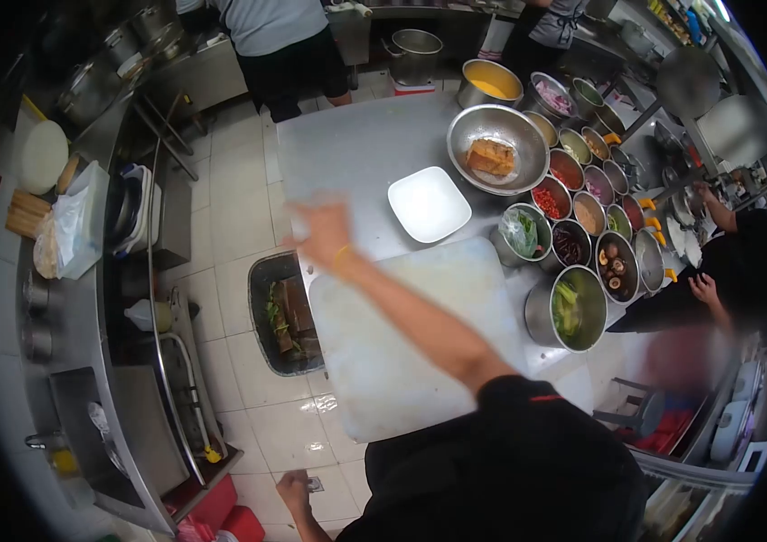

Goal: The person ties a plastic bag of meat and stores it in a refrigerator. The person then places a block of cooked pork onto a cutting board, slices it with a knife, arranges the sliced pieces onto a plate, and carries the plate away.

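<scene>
Though blur smears right grip point(325, 226) | splayed, empty | left grip point(293, 490) curled, cannot tell if holding

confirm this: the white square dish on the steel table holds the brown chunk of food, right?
No: the head view shows the brown chunk of food in the metal bowl, not the white square dish, which does sit on the steel table.

White dish point(430, 205), off-white cutting board point(388, 361), yellow wristband point(342, 256)

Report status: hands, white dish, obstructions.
Right hand open, blurred. Left hand low, grip unclear. Square white dish untouched on steel table. Right forearm crosses cutting board.
</scene>
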Action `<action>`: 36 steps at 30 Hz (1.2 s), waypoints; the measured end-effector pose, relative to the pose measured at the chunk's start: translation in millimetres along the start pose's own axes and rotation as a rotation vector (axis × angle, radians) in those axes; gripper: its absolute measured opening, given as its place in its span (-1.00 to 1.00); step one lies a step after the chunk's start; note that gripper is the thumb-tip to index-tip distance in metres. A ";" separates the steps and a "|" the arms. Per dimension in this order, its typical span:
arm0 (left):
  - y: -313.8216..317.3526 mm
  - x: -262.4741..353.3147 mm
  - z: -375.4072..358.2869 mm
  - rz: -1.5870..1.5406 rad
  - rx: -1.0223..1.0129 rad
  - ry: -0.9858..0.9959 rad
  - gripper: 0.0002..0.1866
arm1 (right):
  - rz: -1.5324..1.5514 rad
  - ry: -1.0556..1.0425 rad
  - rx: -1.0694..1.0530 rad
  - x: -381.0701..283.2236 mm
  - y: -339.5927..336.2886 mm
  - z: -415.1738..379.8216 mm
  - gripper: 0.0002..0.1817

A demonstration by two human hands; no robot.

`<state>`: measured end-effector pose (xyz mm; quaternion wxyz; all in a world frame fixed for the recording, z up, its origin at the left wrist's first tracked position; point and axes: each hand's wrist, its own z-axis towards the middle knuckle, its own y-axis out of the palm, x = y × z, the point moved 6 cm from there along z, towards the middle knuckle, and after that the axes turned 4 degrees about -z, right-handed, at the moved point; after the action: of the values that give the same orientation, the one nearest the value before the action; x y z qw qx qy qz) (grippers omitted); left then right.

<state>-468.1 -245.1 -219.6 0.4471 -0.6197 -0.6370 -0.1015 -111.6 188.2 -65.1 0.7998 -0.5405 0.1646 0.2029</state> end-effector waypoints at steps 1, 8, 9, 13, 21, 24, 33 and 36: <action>-8.9 -19.1 -7.9 -0.011 0.014 -0.081 -0.81 | -0.096 -0.087 0.190 38.5 -30.8 10.4 -0.41; -37.0 -144.2 -58.7 0.099 -0.056 -0.275 -0.73 | -0.842 0.642 -0.287 294.2 -184.9 41.5 -0.20; -37.5 -163.4 -63.5 0.124 -0.111 -0.277 -0.72 | -0.929 0.573 -0.277 304.3 -190.7 34.0 -0.28; -31.8 -182.7 -78.2 0.245 -0.227 -0.329 -0.69 | -0.927 0.517 -0.387 372.1 -183.8 32.9 -0.35; -57.4 -164.6 -20.1 -0.201 -0.168 -0.496 -0.65 | -0.429 0.281 -0.162 205.1 -240.2 -24.2 -0.34; -53.3 -81.2 34.9 -0.346 -0.113 -0.392 -0.63 | -0.251 -0.046 -0.232 137.1 -210.5 -86.0 -0.48; 21.2 192.4 55.9 0.065 0.008 0.658 -0.88 | -0.083 -0.015 -0.054 61.4 -141.1 -237.5 -0.53; 57.5 205.2 1.9 0.118 0.022 0.731 -0.85 | 0.092 -0.024 0.011 91.3 -175.4 -259.2 -0.59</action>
<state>-383.9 -88.3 -102.5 0.6569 -0.5734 -0.3994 -0.2833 44.0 -98.3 -63.0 0.7946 -0.5252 0.1809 0.2450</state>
